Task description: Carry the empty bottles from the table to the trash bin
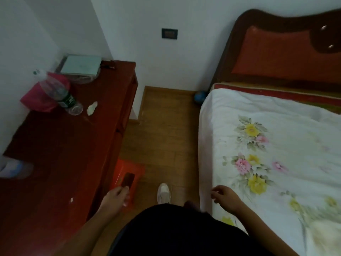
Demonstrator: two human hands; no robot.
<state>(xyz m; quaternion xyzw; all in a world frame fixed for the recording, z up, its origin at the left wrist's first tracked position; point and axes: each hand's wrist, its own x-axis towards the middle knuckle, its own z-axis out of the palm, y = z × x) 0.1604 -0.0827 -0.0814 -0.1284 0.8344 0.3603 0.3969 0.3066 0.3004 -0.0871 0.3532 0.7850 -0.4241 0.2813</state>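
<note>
Fingers of both the left hand (115, 195) and the right hand (224, 197) hang loosely curled and pinch nothing, while the clear bottle (59, 93) lies tilted on the red table (60, 145), well beyond and left of the left fingertips.

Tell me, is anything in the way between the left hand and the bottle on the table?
Nothing visible blocks it. The left hand hangs by the table's near edge, and only bare tabletop lies between it and the bottle, which lies far back.
</note>
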